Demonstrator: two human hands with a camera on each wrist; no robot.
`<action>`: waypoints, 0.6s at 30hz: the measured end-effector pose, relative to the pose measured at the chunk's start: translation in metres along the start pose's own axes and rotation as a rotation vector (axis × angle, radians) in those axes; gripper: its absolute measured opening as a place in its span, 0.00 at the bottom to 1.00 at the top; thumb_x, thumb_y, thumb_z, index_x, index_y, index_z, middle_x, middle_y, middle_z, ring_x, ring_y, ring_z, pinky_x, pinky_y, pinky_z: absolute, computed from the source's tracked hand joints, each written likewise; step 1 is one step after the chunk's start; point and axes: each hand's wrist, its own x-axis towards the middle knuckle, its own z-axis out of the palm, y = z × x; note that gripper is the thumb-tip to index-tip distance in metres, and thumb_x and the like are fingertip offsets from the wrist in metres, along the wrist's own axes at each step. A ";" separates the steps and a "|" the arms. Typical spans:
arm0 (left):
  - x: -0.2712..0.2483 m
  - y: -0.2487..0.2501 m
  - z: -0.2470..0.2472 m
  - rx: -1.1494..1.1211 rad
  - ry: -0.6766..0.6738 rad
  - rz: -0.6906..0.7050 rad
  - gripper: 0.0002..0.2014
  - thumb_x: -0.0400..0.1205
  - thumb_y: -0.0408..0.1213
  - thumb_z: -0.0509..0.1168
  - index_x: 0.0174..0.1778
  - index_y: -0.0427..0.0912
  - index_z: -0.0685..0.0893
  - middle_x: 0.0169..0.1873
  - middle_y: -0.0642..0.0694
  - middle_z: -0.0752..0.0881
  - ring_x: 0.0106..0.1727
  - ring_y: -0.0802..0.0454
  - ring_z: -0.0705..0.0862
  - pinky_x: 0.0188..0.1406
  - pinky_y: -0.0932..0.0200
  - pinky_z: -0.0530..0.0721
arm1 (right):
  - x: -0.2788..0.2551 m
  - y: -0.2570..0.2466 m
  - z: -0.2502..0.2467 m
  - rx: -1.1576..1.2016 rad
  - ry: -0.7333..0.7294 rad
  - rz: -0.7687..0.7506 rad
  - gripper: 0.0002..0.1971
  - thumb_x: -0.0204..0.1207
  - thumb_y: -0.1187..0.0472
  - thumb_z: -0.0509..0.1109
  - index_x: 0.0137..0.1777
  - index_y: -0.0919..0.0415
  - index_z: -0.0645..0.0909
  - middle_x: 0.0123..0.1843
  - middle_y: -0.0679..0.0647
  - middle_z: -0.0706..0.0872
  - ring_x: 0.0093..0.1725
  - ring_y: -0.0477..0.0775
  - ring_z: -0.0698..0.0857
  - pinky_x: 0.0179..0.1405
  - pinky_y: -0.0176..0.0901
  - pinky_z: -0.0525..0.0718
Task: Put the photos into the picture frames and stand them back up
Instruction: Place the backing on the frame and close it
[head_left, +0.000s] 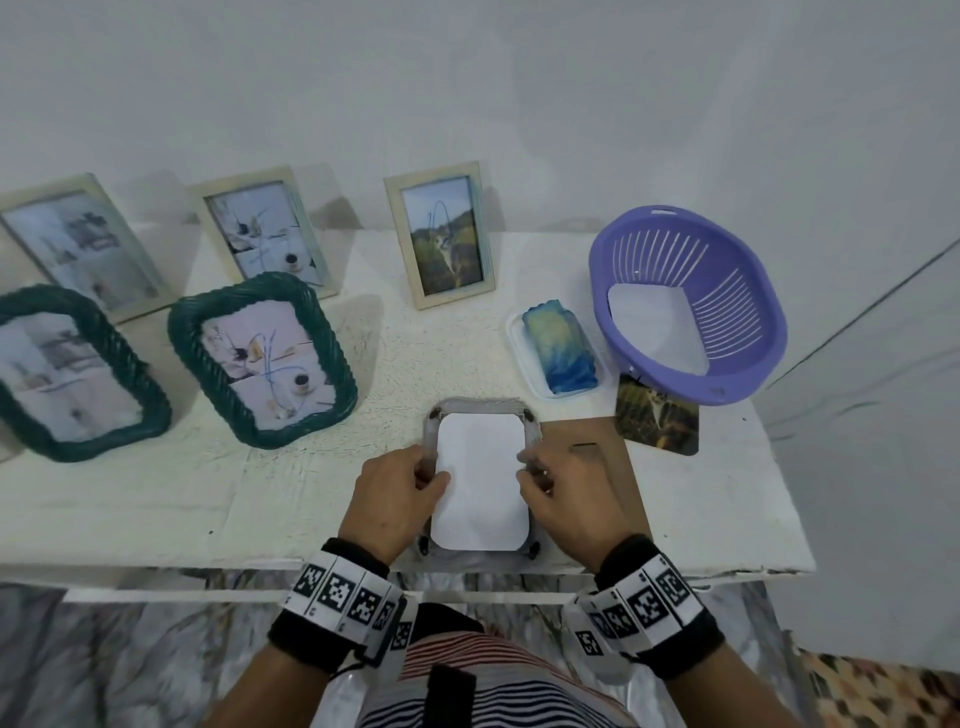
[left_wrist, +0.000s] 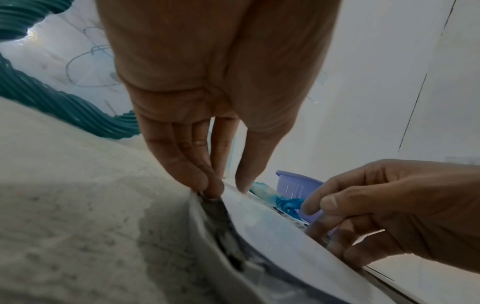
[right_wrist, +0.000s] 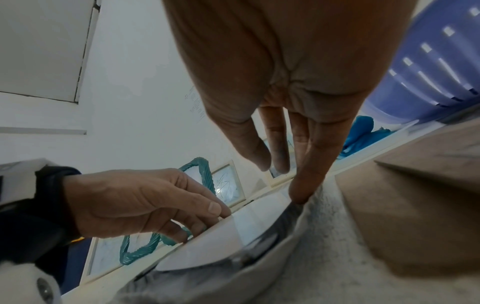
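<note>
Fingers (left_wrist: 207, 181) of the left hand (head_left: 395, 499) and right hand (head_left: 566, 499) pinch the white photo (head_left: 480, 483) by its side edges over a face-down frame (head_left: 480, 405) on the worktop (head_left: 260, 499).

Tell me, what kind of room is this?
Probably a room in someone's home. A white table stands against a plain wall and holds standing picture frames, a purple plastic basket and a patterned floor shows below.
</note>
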 end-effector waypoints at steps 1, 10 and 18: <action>0.000 0.000 0.000 0.002 -0.001 0.001 0.10 0.80 0.44 0.70 0.49 0.40 0.89 0.42 0.48 0.91 0.44 0.50 0.87 0.50 0.53 0.84 | 0.000 -0.001 0.000 -0.002 0.004 0.000 0.11 0.79 0.63 0.68 0.59 0.63 0.84 0.39 0.53 0.87 0.38 0.49 0.85 0.45 0.48 0.85; 0.001 -0.001 0.001 0.010 -0.012 0.024 0.10 0.81 0.44 0.70 0.48 0.40 0.89 0.40 0.48 0.90 0.43 0.50 0.86 0.49 0.53 0.83 | -0.001 -0.001 0.004 -0.033 0.003 0.002 0.12 0.80 0.62 0.67 0.59 0.65 0.84 0.38 0.54 0.88 0.37 0.50 0.85 0.43 0.49 0.85; -0.001 -0.016 -0.001 -0.044 0.098 0.070 0.08 0.81 0.45 0.70 0.51 0.47 0.88 0.41 0.52 0.87 0.38 0.57 0.84 0.43 0.59 0.82 | -0.004 -0.001 -0.004 -0.136 0.091 -0.060 0.07 0.79 0.60 0.66 0.49 0.61 0.85 0.34 0.52 0.85 0.34 0.50 0.82 0.40 0.46 0.82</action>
